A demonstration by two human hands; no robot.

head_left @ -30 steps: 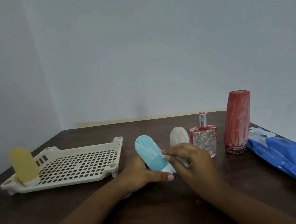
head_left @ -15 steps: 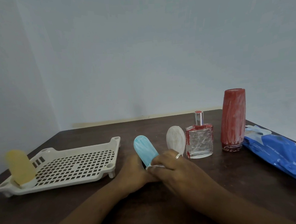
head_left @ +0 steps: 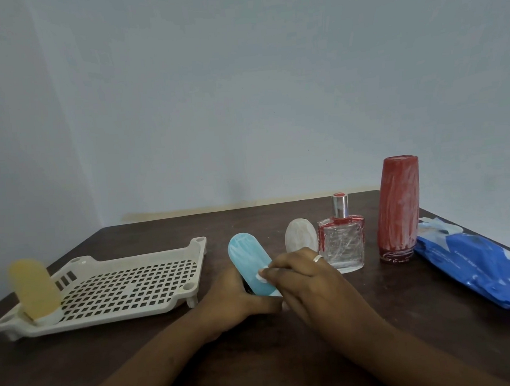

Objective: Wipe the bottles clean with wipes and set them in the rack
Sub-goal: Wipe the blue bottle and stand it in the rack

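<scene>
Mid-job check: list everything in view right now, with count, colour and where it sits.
rack: 1, cream, left side of the table
yellow bottle: 1, yellow with a white cap, standing cap-down in the rack's near left corner
blue bottle: 1, light blue, tilted, held at table centre
wipe: 1, white, against the blue bottle's lower part
white bottle: 1, white, upright behind the right hand
glass bottle: 1, clear with red edges and a silver cap, right of the white bottle
red bottle: 1, red with white smears, right of the glass bottle
wipes pack: 1, blue, table's right edge
table: 1, dark brown
left hand: 1, grips the blue bottle
right hand: 1, pinches the wipe
</scene>
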